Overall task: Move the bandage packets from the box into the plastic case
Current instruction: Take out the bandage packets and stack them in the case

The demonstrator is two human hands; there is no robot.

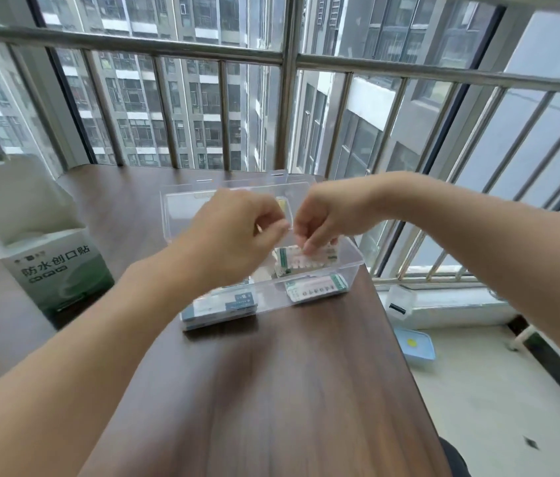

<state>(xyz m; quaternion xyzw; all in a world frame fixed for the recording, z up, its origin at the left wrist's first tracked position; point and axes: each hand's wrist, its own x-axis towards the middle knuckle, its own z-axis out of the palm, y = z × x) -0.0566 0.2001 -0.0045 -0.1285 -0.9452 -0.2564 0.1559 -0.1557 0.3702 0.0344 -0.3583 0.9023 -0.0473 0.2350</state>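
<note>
A dark wooden tabletop by a barred window. Over the clear plastic case, right hand fingers are pinching light, floppy bandage packets by their top edge; left hand is hovering curled, its hold unclear. The box is standing far left.

The clear, glossy plastic case sits on a dark, smooth wood-grain table, with a glossy printed cardboard box at its nine o'clock and paper-wrapped bandage packets inside.

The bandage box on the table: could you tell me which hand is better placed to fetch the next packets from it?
Probably the left hand: the box stands on its side of the table, while the right hand pinches packets over the plastic case.
</note>
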